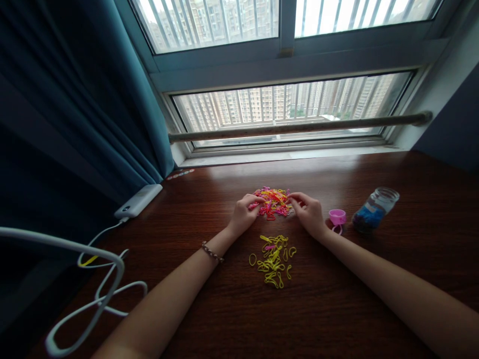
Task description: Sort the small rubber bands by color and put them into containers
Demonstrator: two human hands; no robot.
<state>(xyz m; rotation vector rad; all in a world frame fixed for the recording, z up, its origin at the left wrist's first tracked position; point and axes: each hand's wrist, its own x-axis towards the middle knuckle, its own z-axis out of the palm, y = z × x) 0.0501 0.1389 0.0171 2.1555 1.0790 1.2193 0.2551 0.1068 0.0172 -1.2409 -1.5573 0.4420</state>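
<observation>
A mixed pile of small pink, red, orange and yellow bands (273, 202) lies on the brown wooden table (209, 319). At the pile's left edge is my left hand (244, 215), its fingers bent together over the bands; what they pinch is too small to make out. My right hand (307, 212) touches the right edge, with thumb and fingertips close together on something I cannot make out. Nearer to me, between my forearms, lies a looser group of yellow-green bands (274, 264) with a pink one among them.
Right of my right hand stand a pink cup-shaped lid (337, 216) with a ring and a glass jar (375, 209) with blue contents. At left are a white power bank (139, 202), looping white cable (108, 257) and blue curtain (123, 99). A window is behind.
</observation>
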